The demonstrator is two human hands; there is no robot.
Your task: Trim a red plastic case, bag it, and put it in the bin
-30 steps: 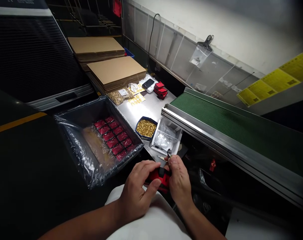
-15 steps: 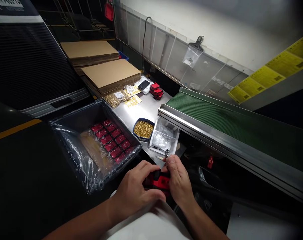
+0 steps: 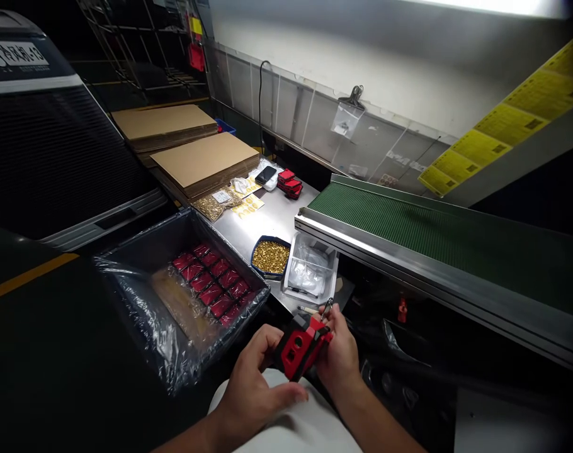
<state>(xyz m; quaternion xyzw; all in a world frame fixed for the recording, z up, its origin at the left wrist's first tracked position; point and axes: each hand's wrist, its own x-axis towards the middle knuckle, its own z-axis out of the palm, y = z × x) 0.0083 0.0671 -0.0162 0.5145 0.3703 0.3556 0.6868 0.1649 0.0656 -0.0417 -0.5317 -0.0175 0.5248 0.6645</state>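
Both my hands hold a small red and black part (image 3: pixel 300 347) low in the middle of the view, tilted up so its red face shows. My left hand (image 3: pixel 252 391) wraps its fingers round the part's left and lower side. My right hand (image 3: pixel 339 353) grips its right end and also pinches a small metal tool (image 3: pixel 327 307) that sticks up above the fingers. Just beyond lie a blue dish of small brass pieces (image 3: pixel 270 256) and a white tray with clear bags (image 3: pixel 310 272).
A plastic-lined black bin (image 3: pixel 140 296) at left holds rows of red parts (image 3: pixel 211 284). A green conveyor belt (image 3: pixel 428 233) runs off to the right. Flat cardboard stacks (image 3: pixel 196 160), a phone (image 3: pixel 266 175) and more red parts (image 3: pixel 289 184) lie further back.
The red part has been lifted and tipped up so its red face shows. My head has tilted, shifting the scene slightly.
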